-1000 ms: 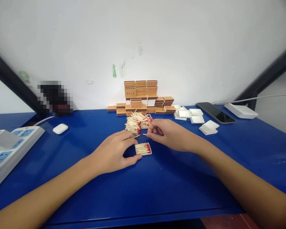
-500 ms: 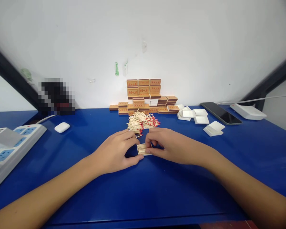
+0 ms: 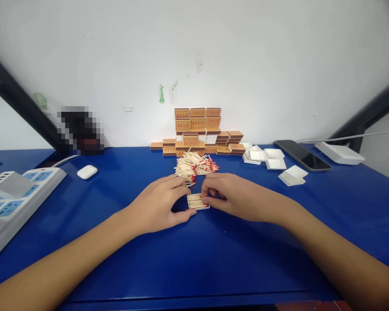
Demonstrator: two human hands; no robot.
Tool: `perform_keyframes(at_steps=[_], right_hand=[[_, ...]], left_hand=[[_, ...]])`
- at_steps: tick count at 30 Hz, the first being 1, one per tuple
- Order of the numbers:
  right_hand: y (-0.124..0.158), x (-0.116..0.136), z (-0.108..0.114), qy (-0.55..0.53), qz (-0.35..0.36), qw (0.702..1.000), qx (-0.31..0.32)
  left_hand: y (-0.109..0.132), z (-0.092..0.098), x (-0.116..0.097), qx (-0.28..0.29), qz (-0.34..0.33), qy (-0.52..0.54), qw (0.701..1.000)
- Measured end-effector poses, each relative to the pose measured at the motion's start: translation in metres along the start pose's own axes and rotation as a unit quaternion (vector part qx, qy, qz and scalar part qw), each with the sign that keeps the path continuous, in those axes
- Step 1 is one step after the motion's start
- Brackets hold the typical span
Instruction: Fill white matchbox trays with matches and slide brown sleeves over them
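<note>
While the left hand [image 3: 164, 203] clasps one end of a small white tray [image 3: 201, 209], thumb on the near corner and fingertips on the far one, the right hand [image 3: 236, 196] works pinched over the other end; can't tell from where I stand whether it grips a match. Tray lies flat on the blue worktop [image 3: 194, 259], just in front of the match pile [image 3: 194, 164]. Done: matches [image 3: 196, 201] bedded lengthwise inside; printed boxes [image 3: 197, 123] stacked by the wall. Left, I judge: the loose pile, several spare trays [image 3: 275, 162].
</note>
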State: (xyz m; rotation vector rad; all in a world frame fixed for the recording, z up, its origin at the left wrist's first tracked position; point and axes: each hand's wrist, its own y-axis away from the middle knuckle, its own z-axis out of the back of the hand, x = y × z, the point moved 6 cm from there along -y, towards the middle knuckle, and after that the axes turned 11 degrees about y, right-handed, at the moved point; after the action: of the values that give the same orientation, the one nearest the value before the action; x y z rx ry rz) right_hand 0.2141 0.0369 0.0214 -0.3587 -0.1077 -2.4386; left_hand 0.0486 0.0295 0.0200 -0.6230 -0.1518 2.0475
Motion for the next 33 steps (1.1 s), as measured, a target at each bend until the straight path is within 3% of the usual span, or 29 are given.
perform_keyframes(at_steps=[11,14,16,20,23,26,29,33], right_hand=[[-0.002,-0.001,0.009,-0.025,0.010,0.999,-0.019],[-0.006,-0.025,0.019,0.016,-0.031,0.998,-0.058],[-0.004,-0.055,0.030,0.076,-0.102,0.988,-0.090],[0.016,-0.125,0.054,0.204,-0.258,0.933,-0.146],[0.029,-0.161,0.064,0.239,-0.276,0.915,-0.170],[0.029,-0.173,0.063,0.243,-0.235,0.923,-0.186],[0.017,-0.168,0.056,0.278,-0.194,0.920,-0.197],[0.003,-0.169,0.049,0.319,-0.252,0.893,-0.193]], left_hand=[[0.000,0.000,0.001,0.003,0.005,0.002,1.000],[0.000,0.001,0.002,-0.003,0.007,0.004,1.000],[0.000,0.001,0.002,-0.005,0.007,0.003,1.000],[0.001,0.002,0.001,-0.003,0.002,0.003,1.000],[0.001,0.002,0.001,-0.005,-0.003,0.007,1.000],[0.002,0.002,0.002,-0.008,-0.004,0.008,1.000],[0.003,0.001,0.003,-0.007,0.000,0.011,1.000],[0.003,0.001,0.004,0.000,0.009,0.013,1.000]])
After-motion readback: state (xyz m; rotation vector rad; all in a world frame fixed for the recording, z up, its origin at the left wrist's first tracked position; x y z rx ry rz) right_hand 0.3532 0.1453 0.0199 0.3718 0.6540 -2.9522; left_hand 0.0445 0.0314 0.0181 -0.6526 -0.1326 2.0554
